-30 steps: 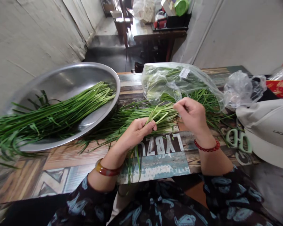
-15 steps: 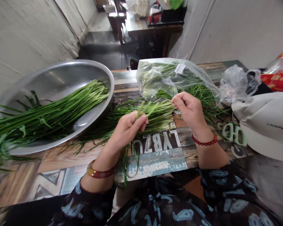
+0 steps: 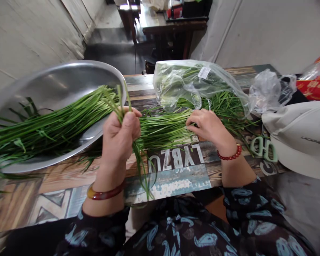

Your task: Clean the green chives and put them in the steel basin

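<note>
My left hand (image 3: 121,131) is closed around a few long green stalks, their pale ends sticking up and their leaves hanging over the table edge. It is beside the rim of a big steel bowl (image 3: 69,73), in which a thick bundle of green stalks (image 3: 66,122) lies. My right hand (image 3: 206,126) has its fingers bent and touches the pale ends of a loose pile of stalks (image 3: 165,128) on the table; whether it pinches a stalk is hidden. Behind the pile, a clear plastic bag (image 3: 184,80) holds more greens.
On the right are green-handled scissors (image 3: 264,149), a pale cap (image 3: 304,138), a crumpled clear bag (image 3: 266,90) and a red package (image 3: 314,87). Cut leaves lie near the scissors. Another table (image 3: 173,26) stands farther back.
My left hand has moved left toward the bowl and turned upright with the stalks. My right hand has lowered slightly onto the ends of the pile.
</note>
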Demonstrator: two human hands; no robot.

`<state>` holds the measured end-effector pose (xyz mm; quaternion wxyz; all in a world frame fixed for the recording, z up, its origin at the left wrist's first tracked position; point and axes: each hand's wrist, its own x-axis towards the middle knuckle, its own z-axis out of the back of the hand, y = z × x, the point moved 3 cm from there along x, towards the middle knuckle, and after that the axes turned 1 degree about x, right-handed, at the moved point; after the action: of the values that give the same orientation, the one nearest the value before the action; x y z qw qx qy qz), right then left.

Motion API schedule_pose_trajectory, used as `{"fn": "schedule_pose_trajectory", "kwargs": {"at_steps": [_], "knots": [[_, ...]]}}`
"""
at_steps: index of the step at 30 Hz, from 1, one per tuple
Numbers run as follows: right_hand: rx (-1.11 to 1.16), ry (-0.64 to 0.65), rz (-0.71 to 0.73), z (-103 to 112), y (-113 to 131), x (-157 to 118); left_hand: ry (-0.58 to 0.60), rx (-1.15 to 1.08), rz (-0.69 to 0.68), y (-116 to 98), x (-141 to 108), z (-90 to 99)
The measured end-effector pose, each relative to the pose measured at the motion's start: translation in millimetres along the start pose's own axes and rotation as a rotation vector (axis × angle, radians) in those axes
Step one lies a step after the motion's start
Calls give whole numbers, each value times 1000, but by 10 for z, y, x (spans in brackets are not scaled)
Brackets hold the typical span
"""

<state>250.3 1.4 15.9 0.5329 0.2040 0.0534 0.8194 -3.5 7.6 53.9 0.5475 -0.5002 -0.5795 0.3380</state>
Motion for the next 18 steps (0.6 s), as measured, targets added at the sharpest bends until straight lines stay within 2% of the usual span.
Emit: {"fn": "schedule_pose_trajectory", "kwargs": {"at_steps": [3,6,10,18], "knots": [[110,1,7,58,24,12,35,103,115,140,-42,-53],[381,-87,31,136,95,35,81,174,174,224,-81,-130],[573,-188,43,194,242,42,139,276,110,228,-95,-221],[591,-206,90,139,418,43,399,574,18,241,-144,-323]]}}
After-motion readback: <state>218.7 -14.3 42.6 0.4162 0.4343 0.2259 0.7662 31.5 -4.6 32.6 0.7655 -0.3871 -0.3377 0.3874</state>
